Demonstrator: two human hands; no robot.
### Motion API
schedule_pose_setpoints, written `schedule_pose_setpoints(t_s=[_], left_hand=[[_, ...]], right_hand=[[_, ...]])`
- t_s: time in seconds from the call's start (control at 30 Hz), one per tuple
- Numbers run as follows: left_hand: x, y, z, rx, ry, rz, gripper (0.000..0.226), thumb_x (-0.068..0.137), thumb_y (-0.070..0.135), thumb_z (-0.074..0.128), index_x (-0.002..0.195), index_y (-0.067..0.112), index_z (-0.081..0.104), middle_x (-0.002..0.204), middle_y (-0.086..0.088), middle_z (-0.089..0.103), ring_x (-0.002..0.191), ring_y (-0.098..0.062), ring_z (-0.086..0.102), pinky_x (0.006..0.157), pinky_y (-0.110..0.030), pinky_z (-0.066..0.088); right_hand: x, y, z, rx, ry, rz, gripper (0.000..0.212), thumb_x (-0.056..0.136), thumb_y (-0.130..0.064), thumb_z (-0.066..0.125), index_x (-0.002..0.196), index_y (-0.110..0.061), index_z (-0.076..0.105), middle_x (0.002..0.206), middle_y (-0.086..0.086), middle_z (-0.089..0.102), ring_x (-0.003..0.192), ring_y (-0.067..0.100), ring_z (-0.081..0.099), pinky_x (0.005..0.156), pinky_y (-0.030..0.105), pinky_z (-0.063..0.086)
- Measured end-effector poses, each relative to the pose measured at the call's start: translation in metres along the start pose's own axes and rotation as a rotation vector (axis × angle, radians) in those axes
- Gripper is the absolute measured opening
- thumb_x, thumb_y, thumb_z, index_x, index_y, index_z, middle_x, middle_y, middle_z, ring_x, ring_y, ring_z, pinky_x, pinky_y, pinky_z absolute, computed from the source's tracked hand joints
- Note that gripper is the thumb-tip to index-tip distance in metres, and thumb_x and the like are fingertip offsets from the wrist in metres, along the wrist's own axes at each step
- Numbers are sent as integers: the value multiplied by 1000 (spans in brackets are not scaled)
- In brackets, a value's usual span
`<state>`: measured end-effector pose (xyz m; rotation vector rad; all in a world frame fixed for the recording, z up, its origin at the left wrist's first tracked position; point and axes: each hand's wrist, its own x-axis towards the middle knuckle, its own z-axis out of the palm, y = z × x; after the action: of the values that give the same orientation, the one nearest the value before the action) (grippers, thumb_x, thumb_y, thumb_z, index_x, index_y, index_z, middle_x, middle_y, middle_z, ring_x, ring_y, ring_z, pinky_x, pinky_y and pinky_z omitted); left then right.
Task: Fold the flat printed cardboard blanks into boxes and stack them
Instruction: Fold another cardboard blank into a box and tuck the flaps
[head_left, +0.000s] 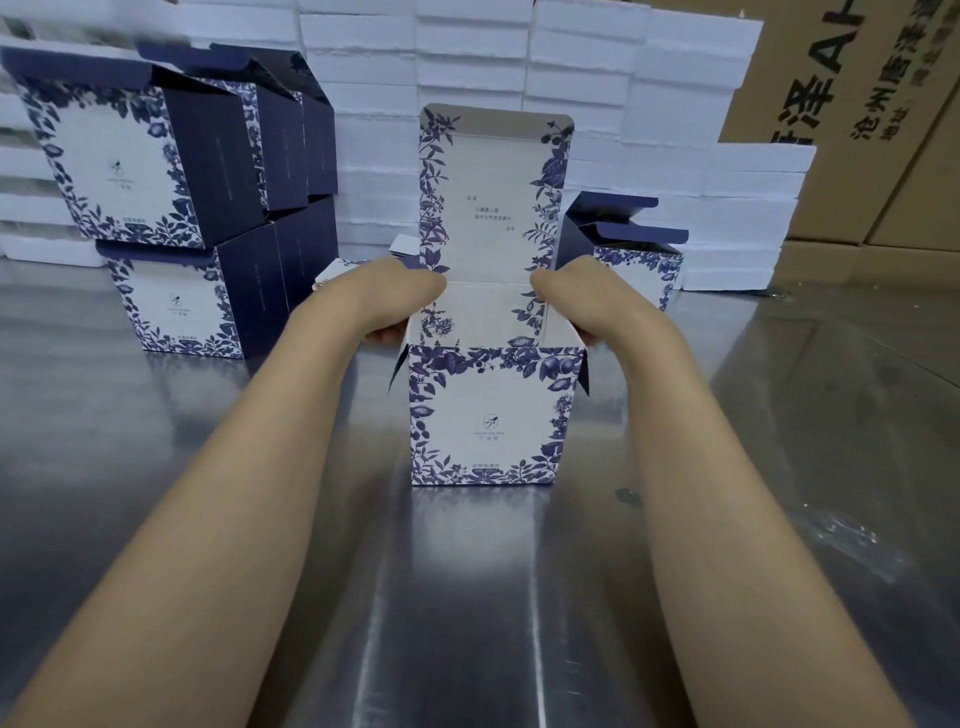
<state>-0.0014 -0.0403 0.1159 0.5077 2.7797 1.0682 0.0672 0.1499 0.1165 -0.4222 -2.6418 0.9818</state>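
- Head view, nearest first: a brushed steel tabletop (467, 597) gives both forearms a bare stretch to work on.
- At its centre stands a white cardboard box printed with blue flowers (488, 415). It is squared up on its base with the printed front facing the person, so it looks folded but not yet stacked.
- The left hand (389, 306) and right hand (576, 306) clasp the box's upper side edges, one on each side, with fingers curled round the card. This probably keeps the walls square. The fingertips are mostly hidden behind the wrists, so I cannot tell whether they pinch the walls or the flaps.
- Two dark blue side flaps (399, 371) splay outward below the hands, not yet tucked in.
- A tall floral lid panel (493, 197) rises upright from the back wall, seemingly left open so the flaps can go in first.
- Behind the left hand, a white card edge (332, 273) may belong to waiting blanks.
- Left of the work, matching finished boxes (150, 166) sit stacked two high with their lids up. Another single box (628, 265) stands at right rear.
- Farthest back are piled white slabs (467, 52) and brown corrugated cartons (857, 104).
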Motion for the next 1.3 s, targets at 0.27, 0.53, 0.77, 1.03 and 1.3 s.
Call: schedule_pose_setpoints(t_s=[0.27, 0.53, 0.77, 1.03, 1.3], left_hand=[[2, 4, -2, 139, 46, 72, 40, 95, 18, 41, 56, 11, 38, 45, -4, 44, 45, -20, 38, 47, -27, 27], [13, -8, 2, -146, 185, 31, 34, 90, 26, 51, 59, 13, 44, 51, -4, 50, 49, -21, 46, 53, -22, 39], [14, -12, 3, -229, 253, 358, 40, 94, 38, 58, 70, 7, 50, 51, 6, 52, 50, -6, 47, 64, -22, 41], [14, -19, 39, -691, 229, 514, 80, 106, 43, 15, 32, 19, 37, 45, -5, 37, 53, -22, 39, 70, -32, 35], [12, -9, 54, -1071, 393, 391, 61, 106, 30, 35, 47, 13, 32, 40, 0, 29, 50, -16, 29, 55, -24, 29]], right_hand=[[3, -2, -4, 1, -42, -33, 30, 90, -12, 41, 61, -15, 31, 32, -6, 29, 24, 10, 23, 30, 9, 17], [9, 15, 16, 434, 149, -29, 43, 92, -21, 54, 54, -21, 34, 45, -5, 30, 39, 12, 27, 42, 20, 21], [14, 10, 14, 596, 177, -271, 42, 97, -33, 55, 63, -10, 57, 50, -9, 53, 46, 3, 46, 53, 11, 38], [4, 13, 39, 975, 111, -366, 68, 100, -11, 36, 32, -10, 36, 33, 1, 34, 44, 19, 38, 60, 27, 38], [7, 13, 46, 1104, 283, -275, 59, 96, -6, 40, 39, -15, 31, 33, -2, 27, 39, 14, 29, 49, 20, 34]])
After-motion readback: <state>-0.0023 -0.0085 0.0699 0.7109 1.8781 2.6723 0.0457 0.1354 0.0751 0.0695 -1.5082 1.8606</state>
